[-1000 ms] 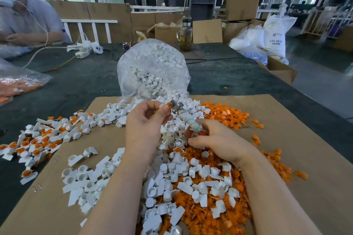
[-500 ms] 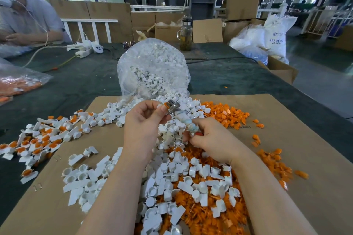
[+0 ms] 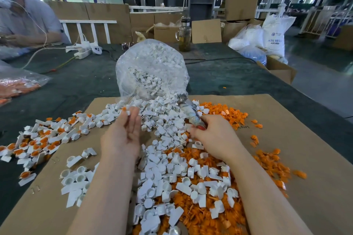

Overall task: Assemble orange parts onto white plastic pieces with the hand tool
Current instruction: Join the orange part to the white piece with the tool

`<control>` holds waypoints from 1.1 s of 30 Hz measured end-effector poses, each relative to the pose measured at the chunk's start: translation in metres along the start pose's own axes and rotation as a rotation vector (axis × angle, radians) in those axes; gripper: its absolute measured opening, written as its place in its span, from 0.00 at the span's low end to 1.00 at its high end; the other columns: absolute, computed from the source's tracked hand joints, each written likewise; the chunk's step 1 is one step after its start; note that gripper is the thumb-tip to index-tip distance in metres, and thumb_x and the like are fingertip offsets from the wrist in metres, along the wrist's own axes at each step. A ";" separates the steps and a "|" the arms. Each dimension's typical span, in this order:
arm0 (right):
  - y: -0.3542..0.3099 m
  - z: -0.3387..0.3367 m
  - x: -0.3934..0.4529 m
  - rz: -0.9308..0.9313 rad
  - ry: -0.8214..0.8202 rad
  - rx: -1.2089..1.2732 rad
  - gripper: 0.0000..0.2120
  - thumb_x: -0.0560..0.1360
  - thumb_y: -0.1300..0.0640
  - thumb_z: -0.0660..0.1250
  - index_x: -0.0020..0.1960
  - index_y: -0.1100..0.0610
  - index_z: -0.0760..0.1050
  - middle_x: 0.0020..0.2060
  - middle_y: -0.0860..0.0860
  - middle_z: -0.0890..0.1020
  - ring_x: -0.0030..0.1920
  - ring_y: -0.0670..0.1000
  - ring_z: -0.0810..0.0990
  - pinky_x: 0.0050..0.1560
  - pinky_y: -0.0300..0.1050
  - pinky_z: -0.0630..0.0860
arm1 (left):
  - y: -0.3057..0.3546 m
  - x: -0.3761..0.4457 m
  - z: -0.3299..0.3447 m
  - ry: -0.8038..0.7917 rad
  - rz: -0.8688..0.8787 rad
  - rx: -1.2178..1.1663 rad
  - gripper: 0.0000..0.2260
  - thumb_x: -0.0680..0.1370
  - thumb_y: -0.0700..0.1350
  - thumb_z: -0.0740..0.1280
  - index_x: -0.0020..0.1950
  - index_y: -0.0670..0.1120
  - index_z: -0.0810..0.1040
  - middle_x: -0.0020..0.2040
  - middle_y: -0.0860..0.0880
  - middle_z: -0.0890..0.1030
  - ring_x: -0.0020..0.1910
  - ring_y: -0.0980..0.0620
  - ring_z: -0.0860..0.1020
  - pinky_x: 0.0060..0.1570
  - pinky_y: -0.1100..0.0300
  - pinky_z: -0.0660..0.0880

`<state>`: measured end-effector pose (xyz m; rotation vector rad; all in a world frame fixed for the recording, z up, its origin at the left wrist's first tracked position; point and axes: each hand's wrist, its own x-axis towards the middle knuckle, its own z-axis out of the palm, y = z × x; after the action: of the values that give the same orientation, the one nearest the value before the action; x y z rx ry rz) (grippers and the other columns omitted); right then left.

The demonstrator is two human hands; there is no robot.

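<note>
My left hand [image 3: 124, 135] is spread with its fingers straight over the left side of the white pieces [image 3: 168, 158]. A small white piece with an orange part [image 3: 126, 111] sits at its fingertips; I cannot tell if it still touches them. My right hand [image 3: 215, 137] grips the hand tool [image 3: 188, 110] by its handle, and the metal tip points up and away over the pile. Loose orange parts [image 3: 225, 112] lie to the right and under the white pieces. Assembled white-and-orange pieces [image 3: 38, 139] lie in a heap at the left.
Everything lies on a cardboard sheet [image 3: 286, 139] on a dark table. A clear bag of white pieces [image 3: 150, 68] spills out behind the pile. A bag of orange parts [image 3: 17, 86] and a seated person [image 3: 28, 19] are at the far left. A glass bottle [image 3: 185, 34] stands behind.
My left hand has left the tool's tip, opened and swung left toward the assembled heap with the finished piece at its fingertips. My right hand still holds the tool, shifted slightly right.
</note>
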<state>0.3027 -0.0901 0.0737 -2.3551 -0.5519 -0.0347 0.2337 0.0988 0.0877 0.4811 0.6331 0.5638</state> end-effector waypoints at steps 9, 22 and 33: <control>0.012 0.000 0.004 0.145 0.048 -0.160 0.14 0.75 0.48 0.65 0.33 0.51 0.70 0.28 0.47 0.75 0.28 0.46 0.73 0.26 0.40 0.64 | 0.014 0.006 -0.009 0.102 0.040 -0.341 0.11 0.84 0.38 0.59 0.63 0.39 0.76 0.51 0.47 0.83 0.48 0.55 0.84 0.51 0.62 0.81; 0.003 0.010 0.004 0.000 0.048 -0.272 0.04 0.74 0.51 0.66 0.41 0.48 0.73 0.35 0.44 0.77 0.36 0.47 0.77 0.33 0.44 0.77 | -0.001 -0.001 0.002 -0.047 0.155 0.707 0.04 0.75 0.44 0.73 0.49 0.51 0.82 0.46 0.51 0.84 0.42 0.54 0.79 0.33 0.60 0.75; 0.004 0.017 0.006 -0.036 -0.034 -0.356 0.05 0.74 0.48 0.66 0.49 0.45 0.75 0.39 0.43 0.77 0.40 0.47 0.77 0.35 0.45 0.78 | -0.028 0.005 -0.007 -0.472 0.597 1.731 0.13 0.76 0.40 0.68 0.53 0.58 0.77 0.56 0.49 0.72 0.39 0.61 0.72 0.32 0.70 0.64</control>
<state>0.3079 -0.0789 0.0592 -2.6951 -0.6490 -0.1190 0.2420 0.0824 0.0644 2.4072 0.3675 0.2916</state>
